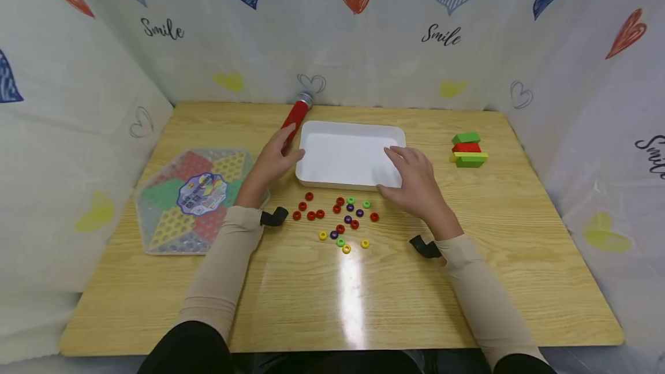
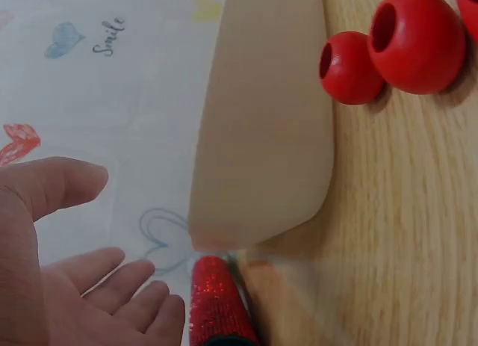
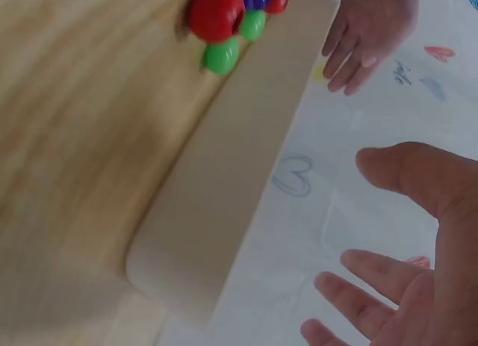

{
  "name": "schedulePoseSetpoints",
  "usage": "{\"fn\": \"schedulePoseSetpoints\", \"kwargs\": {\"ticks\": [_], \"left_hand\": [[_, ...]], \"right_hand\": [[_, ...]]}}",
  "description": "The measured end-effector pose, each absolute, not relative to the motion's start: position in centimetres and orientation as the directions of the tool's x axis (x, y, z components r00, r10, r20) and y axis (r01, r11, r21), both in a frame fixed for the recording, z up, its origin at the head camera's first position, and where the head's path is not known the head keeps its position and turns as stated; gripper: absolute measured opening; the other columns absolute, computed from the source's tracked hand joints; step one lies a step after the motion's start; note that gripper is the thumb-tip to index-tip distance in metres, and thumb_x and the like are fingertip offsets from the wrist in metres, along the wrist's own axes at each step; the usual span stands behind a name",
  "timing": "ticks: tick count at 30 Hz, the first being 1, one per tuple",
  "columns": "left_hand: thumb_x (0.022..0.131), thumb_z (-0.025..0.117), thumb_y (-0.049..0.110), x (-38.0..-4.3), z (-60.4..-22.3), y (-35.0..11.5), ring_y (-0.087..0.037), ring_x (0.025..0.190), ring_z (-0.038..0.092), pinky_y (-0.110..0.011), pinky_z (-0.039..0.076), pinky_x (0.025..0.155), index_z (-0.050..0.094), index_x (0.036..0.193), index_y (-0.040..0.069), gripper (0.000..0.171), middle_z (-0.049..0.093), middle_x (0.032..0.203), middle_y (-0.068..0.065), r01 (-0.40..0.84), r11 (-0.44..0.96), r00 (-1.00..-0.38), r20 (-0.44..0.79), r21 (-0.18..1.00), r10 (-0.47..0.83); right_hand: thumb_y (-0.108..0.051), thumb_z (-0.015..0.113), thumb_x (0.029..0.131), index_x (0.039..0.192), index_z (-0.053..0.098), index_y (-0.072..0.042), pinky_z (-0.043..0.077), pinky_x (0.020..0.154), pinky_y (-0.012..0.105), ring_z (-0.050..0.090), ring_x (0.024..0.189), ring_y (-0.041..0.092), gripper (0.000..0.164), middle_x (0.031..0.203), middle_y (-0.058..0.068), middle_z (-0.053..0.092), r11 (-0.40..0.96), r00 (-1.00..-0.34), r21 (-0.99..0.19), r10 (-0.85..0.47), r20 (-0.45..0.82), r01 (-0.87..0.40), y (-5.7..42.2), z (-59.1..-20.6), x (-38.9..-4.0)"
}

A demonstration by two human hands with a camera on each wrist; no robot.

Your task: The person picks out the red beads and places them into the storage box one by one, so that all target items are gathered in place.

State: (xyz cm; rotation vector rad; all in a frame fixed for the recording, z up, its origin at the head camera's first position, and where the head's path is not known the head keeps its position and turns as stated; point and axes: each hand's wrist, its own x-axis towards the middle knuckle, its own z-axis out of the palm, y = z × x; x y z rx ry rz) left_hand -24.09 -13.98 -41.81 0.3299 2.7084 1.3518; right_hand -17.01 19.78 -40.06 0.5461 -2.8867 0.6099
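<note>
A shallow white tray point(image 1: 350, 157) sits at the middle of the table, between both hands. My left hand point(image 1: 272, 160) hovers at its left end, with relaxed fingers partly over a red glittery tube point(image 1: 296, 115) with a silver end. In the left wrist view, that hand point(image 2: 97, 279) has its thumb and fingers spread and nothing between them. Over the tray's right end is my right hand point(image 1: 413, 180), and the right wrist view shows its fingers point(image 3: 355, 301) apart and holding nothing. Red, purple, green and yellow beads point(image 1: 340, 228) lie scattered in front of the tray.
Left of the tray lies a clear hexagonal case point(image 1: 171, 198) with coloured sections and a round label. Green, red and yellow blocks point(image 1: 470, 161) are grouped at the back right. A patterned white curtain point(image 1: 291, 33) stands behind the wooden table point(image 1: 291, 305).
</note>
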Motion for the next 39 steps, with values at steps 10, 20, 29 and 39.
{"fn": "schedulePoseSetpoints", "kwargs": {"ticks": [10,20,29,39], "left_hand": [[0.1,0.06,0.022,-24.4,-42.7,-13.7,-0.029,0.153,0.031,-0.043,0.03,0.125,0.023,0.162,0.01,0.073,0.028,0.166,-0.013,0.055,0.448,-0.971,-0.057,0.893,0.232],[0.1,0.06,0.014,-24.2,-43.7,-13.8,-0.029,0.152,0.032,-0.043,0.031,0.125,0.024,0.161,0.006,0.072,0.028,0.166,-0.014,0.038,0.358,-0.967,-0.057,0.933,0.25],[0.098,0.061,0.014,-24.4,-45.0,-13.8,-0.035,0.147,0.041,-0.045,0.034,0.123,0.028,0.159,0.002,0.07,0.037,0.161,-0.018,0.027,0.358,-0.961,-0.075,0.933,0.266],[0.098,0.058,0.008,-24.4,-45.5,-13.8,-0.031,0.148,0.04,-0.043,0.037,0.121,0.03,0.158,0.0,0.066,0.037,0.161,-0.018,0.031,0.343,-0.962,-0.064,0.939,0.264]], "right_hand": [[-0.025,0.079,0.083,0.121,0.072,-0.007,0.041,0.094,0.051,0.049,0.11,0.035,0.043,0.116,0.014,0.065,0.811,-0.931,-0.457,-0.33,0.159,-0.366,19.2,-42.1,-14.2],[-0.018,0.081,0.082,0.114,0.074,-0.005,0.053,0.093,0.048,0.061,0.106,0.029,0.035,0.111,0.01,0.07,0.768,-0.936,-0.57,-0.353,0.006,-0.293,19.3,-43.4,-13.0],[-0.015,0.077,0.085,0.117,0.072,-0.003,0.056,0.094,0.046,0.066,0.105,0.027,0.035,0.113,0.011,0.072,0.736,-0.937,-0.646,-0.338,-0.091,-0.203,19.3,-44.1,-12.9],[-0.015,0.078,0.085,0.117,0.072,-0.004,0.056,0.093,0.046,0.066,0.105,0.026,0.034,0.113,0.011,0.071,0.74,-0.936,-0.644,-0.337,-0.104,-0.194,19.1,-44.2,-12.9]]}}
